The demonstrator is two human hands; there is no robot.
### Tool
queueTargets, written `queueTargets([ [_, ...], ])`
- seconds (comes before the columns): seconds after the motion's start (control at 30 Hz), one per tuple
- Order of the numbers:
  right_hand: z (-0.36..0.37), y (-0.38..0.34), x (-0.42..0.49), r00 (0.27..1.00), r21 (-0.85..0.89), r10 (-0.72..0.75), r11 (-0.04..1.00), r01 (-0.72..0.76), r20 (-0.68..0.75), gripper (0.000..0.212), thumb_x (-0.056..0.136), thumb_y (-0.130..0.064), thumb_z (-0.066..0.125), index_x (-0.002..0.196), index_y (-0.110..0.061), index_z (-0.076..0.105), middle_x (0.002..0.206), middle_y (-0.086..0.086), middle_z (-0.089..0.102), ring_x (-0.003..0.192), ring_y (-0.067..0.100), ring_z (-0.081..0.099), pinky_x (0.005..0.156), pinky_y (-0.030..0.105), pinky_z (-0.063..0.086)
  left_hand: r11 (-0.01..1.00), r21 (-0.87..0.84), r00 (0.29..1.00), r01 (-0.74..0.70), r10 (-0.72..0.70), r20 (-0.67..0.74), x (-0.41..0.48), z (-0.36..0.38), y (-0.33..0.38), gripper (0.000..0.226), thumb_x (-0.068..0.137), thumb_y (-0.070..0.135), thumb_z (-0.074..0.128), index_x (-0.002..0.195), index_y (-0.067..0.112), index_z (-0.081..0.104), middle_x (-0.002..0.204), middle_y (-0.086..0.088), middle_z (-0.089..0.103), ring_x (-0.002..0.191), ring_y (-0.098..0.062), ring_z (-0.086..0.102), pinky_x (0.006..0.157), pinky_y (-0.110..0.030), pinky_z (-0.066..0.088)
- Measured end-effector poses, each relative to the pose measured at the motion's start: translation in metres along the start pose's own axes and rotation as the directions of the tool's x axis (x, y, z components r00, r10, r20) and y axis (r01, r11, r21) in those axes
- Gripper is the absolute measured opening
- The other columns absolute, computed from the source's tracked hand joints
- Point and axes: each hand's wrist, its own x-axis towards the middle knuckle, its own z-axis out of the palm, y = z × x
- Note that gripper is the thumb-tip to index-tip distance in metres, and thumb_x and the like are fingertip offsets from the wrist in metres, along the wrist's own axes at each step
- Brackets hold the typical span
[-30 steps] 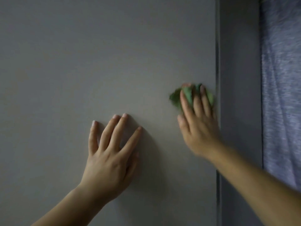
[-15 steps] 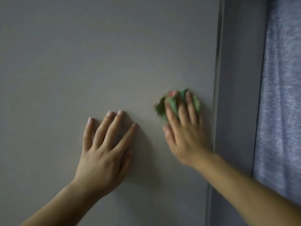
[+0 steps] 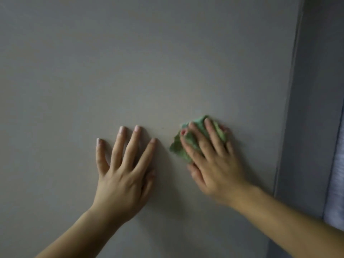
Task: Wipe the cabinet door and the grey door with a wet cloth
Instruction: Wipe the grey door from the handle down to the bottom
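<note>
A plain grey door fills most of the view. My right hand presses a crumpled green cloth flat against the door, right of centre; the cloth shows above and to the left of my fingers and has a small pink patch. My left hand lies flat on the door just left of the cloth, fingers spread, holding nothing. The two hands are a short gap apart.
The door's right edge runs down the right side, with a darker grey frame or wall beside it. A strip of bluish-grey fabric shows at the far right edge.
My right hand has slid the cloth leftward and downward, away from the door's right edge and closer to my left hand. The left hand stays pressed in place.
</note>
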Motion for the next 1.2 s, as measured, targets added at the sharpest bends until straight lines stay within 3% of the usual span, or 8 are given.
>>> queueTargets([
  [0.1,-0.003,0.008,0.008,0.994,-0.057,-0.112,0.992,0.113,0.010,0.069,0.095,-0.043,0.045,0.159,-0.024,0.027,0.168,0.006,0.017,0.155,0.037,0.015,0.124,0.051,0.005,1.000,-0.002,0.999,-0.030,0.030,0.018,-0.004,-0.003,-0.006,0.063,0.098,0.043,0.041,0.156,0.018,0.042,0.168,-0.014,0.023,0.156,-0.040,0.015,0.117,-0.074,0.010],
  [0.3,-0.015,0.013,0.088,0.954,0.007,0.276,0.961,-0.277,-0.118,0.065,0.101,-0.041,0.036,0.160,-0.017,0.027,0.167,0.015,0.020,0.154,0.043,0.013,0.123,0.055,0.007,0.997,-0.027,0.997,-0.070,0.071,0.023,-0.005,-0.007,-0.010,0.067,0.095,0.043,0.046,0.157,0.018,0.039,0.169,-0.013,0.020,0.157,-0.038,0.014,0.117,-0.073,0.015],
  [0.47,-0.003,-0.050,0.053,0.995,-0.047,-0.104,0.993,0.104,0.011,0.073,0.095,-0.042,0.045,0.161,-0.021,0.022,0.168,0.010,0.017,0.154,0.042,0.013,0.124,0.058,0.012,0.998,0.021,0.998,0.057,-0.058,0.018,-0.021,-0.017,-0.053,0.077,0.088,0.046,0.049,0.158,0.015,0.036,0.169,-0.022,0.014,0.157,-0.041,0.008,0.120,-0.067,0.014],
  [0.57,-0.006,-0.049,0.069,0.984,-0.098,-0.176,0.979,0.176,0.016,0.070,0.096,-0.043,0.043,0.160,-0.023,0.025,0.168,0.009,0.020,0.154,0.040,0.018,0.122,0.058,0.016,0.981,0.083,0.984,0.174,-0.177,0.024,-0.031,-0.023,-0.098,0.071,0.095,0.045,0.044,0.159,0.016,0.035,0.169,-0.021,0.015,0.156,-0.044,0.006,0.119,-0.073,0.006],
  [0.73,-0.011,-0.069,0.144,0.962,0.021,0.253,0.968,-0.252,-0.104,0.066,0.099,-0.041,0.037,0.160,-0.020,0.026,0.167,0.013,0.020,0.154,0.042,0.014,0.121,0.059,0.014,0.993,0.029,0.992,0.118,-0.119,0.046,-0.038,-0.026,-0.127,0.067,0.098,0.047,0.043,0.160,0.022,0.033,0.170,-0.013,0.015,0.156,-0.043,0.007,0.116,-0.077,0.007],
  [1.0,-0.005,-0.130,0.128,0.972,-0.114,-0.234,0.965,0.237,0.036,0.068,0.096,-0.043,0.044,0.159,-0.023,0.028,0.168,0.008,0.019,0.154,0.039,0.015,0.123,0.059,0.015,0.990,-0.038,0.990,0.139,-0.137,0.045,-0.064,-0.040,-0.179,0.076,0.094,0.046,0.044,0.160,0.011,0.029,0.170,-0.017,0.011,0.158,-0.038,0.006,0.124,-0.054,0.016],
  [1.13,-0.012,-0.129,0.188,0.986,-0.049,0.151,0.987,-0.154,-0.070,0.066,0.098,-0.042,0.036,0.160,-0.023,0.024,0.167,0.011,0.021,0.154,0.040,0.015,0.120,0.059,0.017,0.965,0.007,0.965,0.261,-0.261,0.026,-0.072,-0.039,-0.219,0.073,0.096,0.048,0.039,0.160,0.015,0.029,0.169,-0.020,0.014,0.157,-0.040,0.004,0.123,-0.066,0.005],
  [1.2,-0.008,-0.159,0.198,0.970,-0.025,0.219,0.975,-0.222,-0.107,0.067,0.098,-0.041,0.036,0.160,-0.018,0.024,0.166,0.017,0.022,0.153,0.045,0.016,0.119,0.062,0.018,0.959,-0.026,0.959,0.282,-0.282,0.011,-0.077,-0.037,-0.229,0.072,0.097,0.047,0.040,0.160,0.016,0.029,0.169,-0.022,0.012,0.157,-0.041,0.004,0.122,-0.068,0.005],
])
